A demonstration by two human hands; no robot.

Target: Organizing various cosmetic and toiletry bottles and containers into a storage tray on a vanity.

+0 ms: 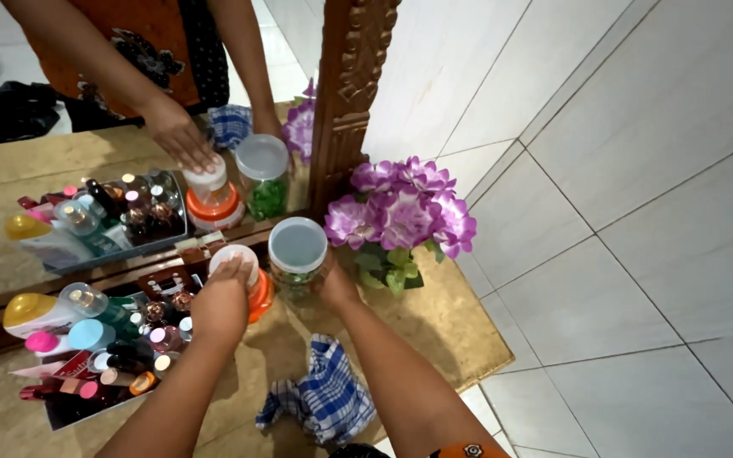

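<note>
Two hands are on two containers here, one each. Your left hand (224, 298) lies palm down over the white lid of the small orange jar (258, 297), fingers curled together over the lid's top, so the jar sits directly beneath the hand and just behind the knuckles. Your right hand (338, 287) is closed round the far right side of the clear jar (297, 265), whose pale round lid faces straight up at you (most of the hand is hidden behind the jar, so the finger placement cannot be made out). Both jars stand upright on the table (443, 326), their long axes vertical, and they are just beside each other, the orange one to the left and nearly touching the clear one. Each jar is nearest the hand already on it; neither hand has to cross over.

Outward from there: left of the orange jar is a tray of cosmetic bottles (103, 356), crowded with small tubes and caps. Right of the clear jar stands a bunch of purple artificial flowers (405, 216) against the white tiled wall (638, 170). Near your right forearm a blue checked cloth (320, 399) lies crumpled on the table. Behind the jars a carved wooden mirror frame (345, 93) rises, and the mirror doubles the whole arrangement
</note>
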